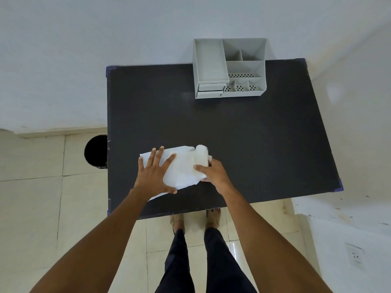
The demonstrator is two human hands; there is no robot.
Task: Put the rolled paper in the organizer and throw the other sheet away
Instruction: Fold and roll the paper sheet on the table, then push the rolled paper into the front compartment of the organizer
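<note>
A white rolled paper [201, 155] lies on the right end of a flat white sheet [181, 170] near the front of the black table [254, 144]. My right hand [213, 173] is closed around the near end of the roll. My left hand [155, 173] rests flat with fingers spread on the left part of the sheet, pressing it down. The grey organizer [229, 67] stands at the far edge of the table, with a long tray on its left and several small compartments on its right.
A black round bin [96, 151] stands on the tiled floor just left of the table. A white wall runs behind the table and a white ledge with a socket is at the right. My legs and feet show below the table's front edge.
</note>
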